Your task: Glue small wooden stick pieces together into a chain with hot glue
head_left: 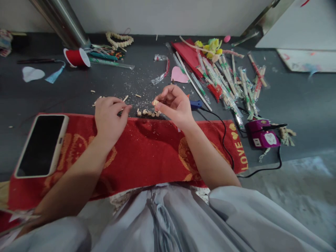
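right hand (176, 106) pinched a tiny pale piece (155, 102) near frame center; left hand (110, 113), apart at center-left, couldn't tell its grip. piece looked light, stiff, maybe brittle; edges seemed best to hold.

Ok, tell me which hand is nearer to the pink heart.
Right. The right hand is just on the near side of the pink heart; the left hand is farther away, off to the heart's left and closer to the person.
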A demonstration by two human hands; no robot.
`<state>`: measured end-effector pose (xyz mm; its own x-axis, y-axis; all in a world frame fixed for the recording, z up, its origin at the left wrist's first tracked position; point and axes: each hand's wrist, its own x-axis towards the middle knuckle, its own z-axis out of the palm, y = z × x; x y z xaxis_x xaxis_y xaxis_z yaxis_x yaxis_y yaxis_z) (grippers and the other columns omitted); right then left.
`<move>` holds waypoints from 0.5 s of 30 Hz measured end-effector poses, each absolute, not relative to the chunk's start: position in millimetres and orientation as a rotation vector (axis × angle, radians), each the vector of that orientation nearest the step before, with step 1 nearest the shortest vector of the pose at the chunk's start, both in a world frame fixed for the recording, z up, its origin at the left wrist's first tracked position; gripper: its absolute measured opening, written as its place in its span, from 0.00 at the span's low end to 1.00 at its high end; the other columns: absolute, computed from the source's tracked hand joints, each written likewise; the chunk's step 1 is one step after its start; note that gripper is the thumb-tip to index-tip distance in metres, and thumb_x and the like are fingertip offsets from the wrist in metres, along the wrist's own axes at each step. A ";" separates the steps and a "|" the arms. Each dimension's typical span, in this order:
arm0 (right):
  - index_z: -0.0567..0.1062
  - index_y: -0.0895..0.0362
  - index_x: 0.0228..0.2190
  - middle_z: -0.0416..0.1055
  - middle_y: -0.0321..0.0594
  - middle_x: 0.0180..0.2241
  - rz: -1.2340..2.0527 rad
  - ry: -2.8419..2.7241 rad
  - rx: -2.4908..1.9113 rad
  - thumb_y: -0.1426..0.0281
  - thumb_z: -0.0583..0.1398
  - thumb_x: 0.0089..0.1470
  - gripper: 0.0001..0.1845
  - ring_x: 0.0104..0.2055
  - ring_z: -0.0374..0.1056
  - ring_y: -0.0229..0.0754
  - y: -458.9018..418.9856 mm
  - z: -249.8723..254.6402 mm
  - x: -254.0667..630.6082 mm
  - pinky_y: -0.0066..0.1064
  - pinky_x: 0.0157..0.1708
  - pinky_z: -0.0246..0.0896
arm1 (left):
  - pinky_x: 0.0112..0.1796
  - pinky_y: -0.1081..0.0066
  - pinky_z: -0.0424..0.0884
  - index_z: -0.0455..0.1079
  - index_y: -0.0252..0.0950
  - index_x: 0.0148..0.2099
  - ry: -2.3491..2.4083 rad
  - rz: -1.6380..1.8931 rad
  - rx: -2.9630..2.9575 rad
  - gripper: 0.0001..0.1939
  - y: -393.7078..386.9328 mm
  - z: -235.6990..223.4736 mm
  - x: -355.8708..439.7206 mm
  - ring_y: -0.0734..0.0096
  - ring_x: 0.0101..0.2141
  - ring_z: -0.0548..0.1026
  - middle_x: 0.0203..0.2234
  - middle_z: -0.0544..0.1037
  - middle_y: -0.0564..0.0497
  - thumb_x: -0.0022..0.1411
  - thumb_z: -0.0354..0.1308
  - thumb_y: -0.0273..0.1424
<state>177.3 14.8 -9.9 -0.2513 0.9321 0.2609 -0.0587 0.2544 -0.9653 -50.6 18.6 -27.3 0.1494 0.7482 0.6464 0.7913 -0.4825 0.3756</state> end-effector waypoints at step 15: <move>0.62 0.51 0.36 0.71 0.33 0.35 1.197 -1.481 -0.885 0.46 0.65 0.47 0.28 0.35 0.69 0.32 12.6 -9.8 173.3 0.29 0.39 0.71 | 0.59 0.41 0.55 0.77 0.47 0.42 -1.606 -1.379 -2.424 0.08 23.0 -36.0 -54.1 0.48 0.61 0.63 0.49 0.79 0.53 0.60 0.62 0.39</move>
<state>173.3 12.6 -9.8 -0.2375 0.9392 0.2479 -0.0448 0.2443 -0.9687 -54.1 23.0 -36.0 0.1361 0.7836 0.6061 0.7177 -0.4997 0.4849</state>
